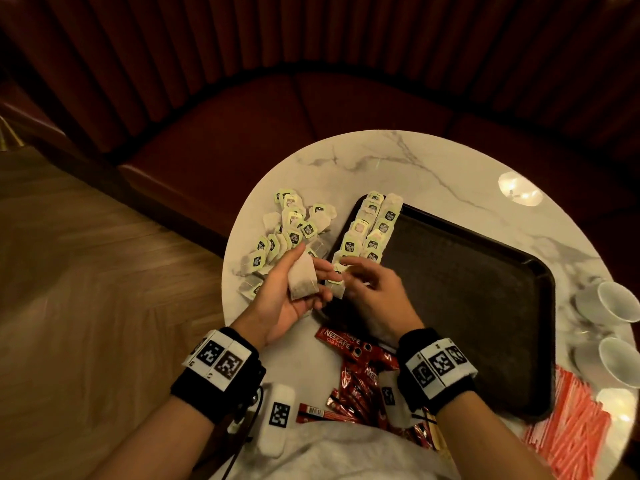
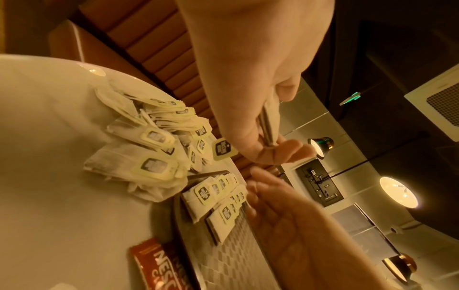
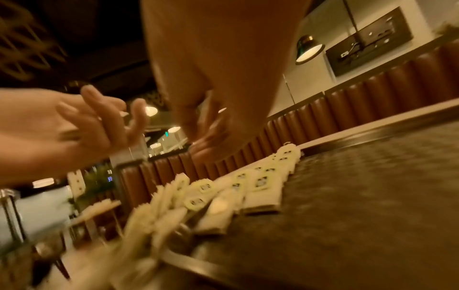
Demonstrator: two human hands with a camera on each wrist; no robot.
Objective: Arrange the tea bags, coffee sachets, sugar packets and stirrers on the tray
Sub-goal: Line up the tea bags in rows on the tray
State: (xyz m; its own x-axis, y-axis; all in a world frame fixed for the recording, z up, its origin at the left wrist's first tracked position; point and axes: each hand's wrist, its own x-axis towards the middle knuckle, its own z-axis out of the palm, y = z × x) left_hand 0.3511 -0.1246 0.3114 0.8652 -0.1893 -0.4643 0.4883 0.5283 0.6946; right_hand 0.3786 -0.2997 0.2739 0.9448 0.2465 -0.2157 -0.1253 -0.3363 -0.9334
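while the left hand [image 1: 280, 299] grips a tea bag [image 1: 302, 279] palm-up beside the tray [image 1: 485, 289], right hand [image 1: 367, 289] hovers half-curled over the tray rows [image 1: 370, 233]; grip unclear. loose pile [image 1: 287, 233] lies left, coffee sachets [image 1: 356, 372] near.

We see the left hand [image 1: 282, 299] turned palm-up, thumb and fingers curled around a tea bag [image 1: 302, 280]. The right hand [image 1: 372, 292] lies palm-down just beside it, fingers [image 1: 349, 263] loosely bent toward the left fingertips; whether they pinch anything is unclear. Both wrists carry black bands [image 1: 216, 375] with square markers.
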